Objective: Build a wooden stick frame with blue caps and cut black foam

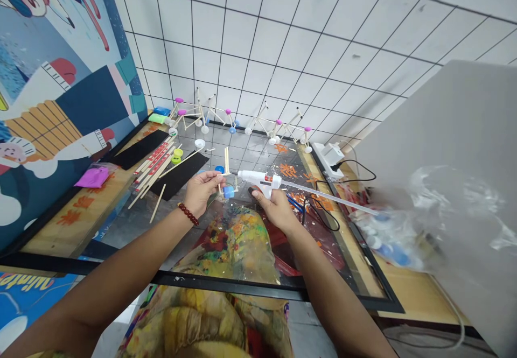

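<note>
My left hand (202,190) is closed in a pinch on a small frame of pale wooden sticks (226,160). Two of its sticks stand up side by side. In my right hand (278,211) is a white hot glue gun (258,177), its nozzle pointing left, close to the joint of the frame. A long clear glue stick (323,192) juts out of the gun's back. Just below the frame is a blue bottle cap (229,191); whether it is joined to the frame I cannot tell. Another blue cap (219,169) lies behind my left fingertips.
Several stick models with bottle-cap wheels (202,113) line the back by the tiled wall. Loose wooden sticks (155,167) and a black sheet (181,177) lie left, near a yellow cap (176,156). Right are a power strip (329,159), black cable (323,215) and plastic bag (393,242).
</note>
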A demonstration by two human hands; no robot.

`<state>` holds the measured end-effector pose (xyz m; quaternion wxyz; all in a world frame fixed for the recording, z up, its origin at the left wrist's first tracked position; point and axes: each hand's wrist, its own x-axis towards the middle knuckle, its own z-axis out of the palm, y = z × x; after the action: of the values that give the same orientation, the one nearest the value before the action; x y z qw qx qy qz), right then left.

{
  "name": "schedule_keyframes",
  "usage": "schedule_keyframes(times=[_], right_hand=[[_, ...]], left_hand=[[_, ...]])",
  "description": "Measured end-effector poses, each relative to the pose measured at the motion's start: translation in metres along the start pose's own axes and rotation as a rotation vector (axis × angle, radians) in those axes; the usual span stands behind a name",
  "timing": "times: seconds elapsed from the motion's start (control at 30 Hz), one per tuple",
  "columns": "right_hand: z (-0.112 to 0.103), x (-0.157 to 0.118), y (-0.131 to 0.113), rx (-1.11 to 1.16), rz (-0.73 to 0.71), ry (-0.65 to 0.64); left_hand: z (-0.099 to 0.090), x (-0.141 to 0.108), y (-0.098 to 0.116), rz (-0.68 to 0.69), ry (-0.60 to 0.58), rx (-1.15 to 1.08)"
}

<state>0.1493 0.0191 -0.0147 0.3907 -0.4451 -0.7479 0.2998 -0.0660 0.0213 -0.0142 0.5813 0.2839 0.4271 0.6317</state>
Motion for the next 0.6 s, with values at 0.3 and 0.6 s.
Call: schedule_keyframes(times=[0.3, 0.6], right_hand=[[0.006, 0.001, 0.003, 0.305, 0.128, 0.046], [0.009, 0.006, -0.014, 0.699, 0.38, 0.33]], left_hand=[[0.001, 0.0, 0.002, -0.014, -0.009, -0.017], [0.006, -0.009, 0.003, -0.081, -0.056, -0.025]])
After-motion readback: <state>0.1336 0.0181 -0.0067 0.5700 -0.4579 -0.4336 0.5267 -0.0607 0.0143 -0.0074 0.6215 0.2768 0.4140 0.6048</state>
